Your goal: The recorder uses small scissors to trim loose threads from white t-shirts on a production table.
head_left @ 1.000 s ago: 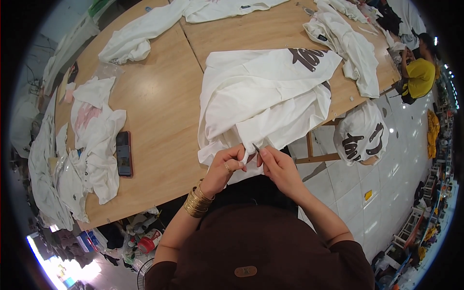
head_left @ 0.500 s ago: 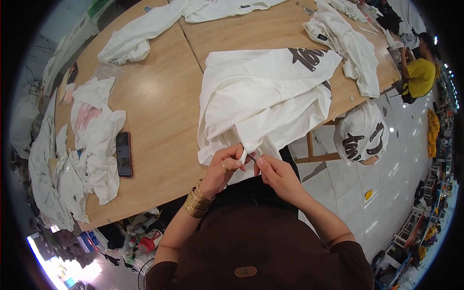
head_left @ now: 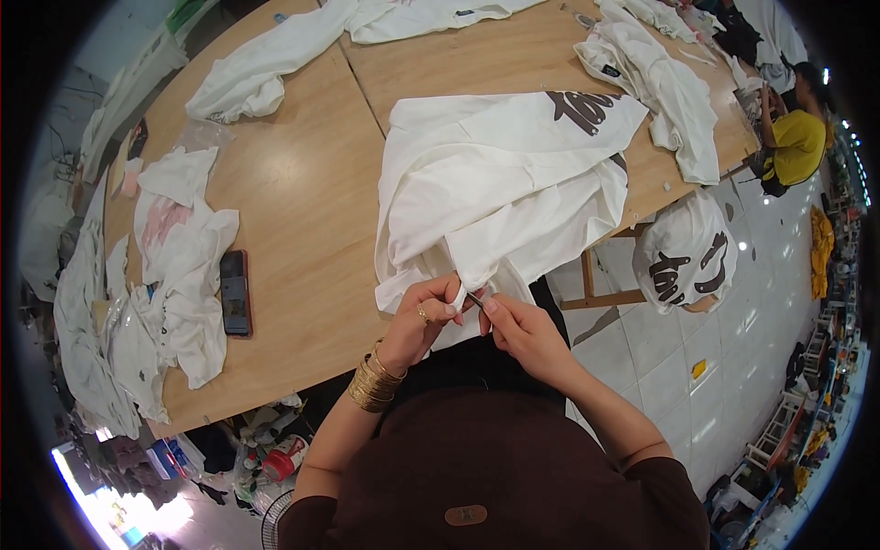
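Observation:
A white garment with dark brown print (head_left: 500,188) is spread in folds over the near edge of the table, partly hanging toward my lap. My left hand (head_left: 423,316), with a ring and gold bangles, pinches a bunched edge of this cloth. Close beside it, my right hand (head_left: 522,335) is closed round a small, slim, dark metal tool (head_left: 475,300). Its tip meets the pinched cloth between my two hands. Most of the tool is hidden by my fingers, so its exact kind cannot be made out.
A phone (head_left: 236,293) lies at left by crumpled white garments (head_left: 188,266). More white garments lie at the table's far side (head_left: 266,69) and right (head_left: 655,87). A stool (head_left: 600,301) and a bundled printed white cloth (head_left: 683,252) stand right. A person in yellow (head_left: 796,142) sits far right.
My hands stay at the same spot on the cloth. My right hand and the tool have shifted very slightly to the left. The garment lies as before.

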A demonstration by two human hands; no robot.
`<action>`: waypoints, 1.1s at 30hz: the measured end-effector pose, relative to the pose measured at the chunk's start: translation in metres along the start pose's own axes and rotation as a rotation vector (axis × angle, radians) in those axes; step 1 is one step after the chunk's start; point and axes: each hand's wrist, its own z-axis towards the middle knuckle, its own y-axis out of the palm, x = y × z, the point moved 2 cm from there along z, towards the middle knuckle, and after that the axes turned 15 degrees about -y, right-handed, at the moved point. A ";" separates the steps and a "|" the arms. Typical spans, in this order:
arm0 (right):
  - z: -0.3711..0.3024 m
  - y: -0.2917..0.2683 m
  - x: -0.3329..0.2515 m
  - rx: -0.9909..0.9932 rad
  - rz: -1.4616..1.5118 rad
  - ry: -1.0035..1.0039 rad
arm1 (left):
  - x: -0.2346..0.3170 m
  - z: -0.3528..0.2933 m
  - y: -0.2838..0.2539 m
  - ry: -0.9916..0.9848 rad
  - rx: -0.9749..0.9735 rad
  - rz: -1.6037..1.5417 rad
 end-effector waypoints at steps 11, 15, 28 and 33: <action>0.000 -0.003 -0.005 0.024 -0.053 0.003 | 0.002 -0.002 0.001 0.005 0.038 0.127; -0.002 -0.002 -0.008 -0.016 -0.079 -0.016 | 0.002 -0.003 0.000 0.035 0.066 0.231; 0.005 -0.003 0.007 0.045 0.016 -0.006 | 0.002 -0.005 0.001 0.034 0.052 0.334; 0.005 -0.002 -0.005 0.200 -0.316 -0.220 | 0.004 -0.006 -0.003 0.043 0.057 0.282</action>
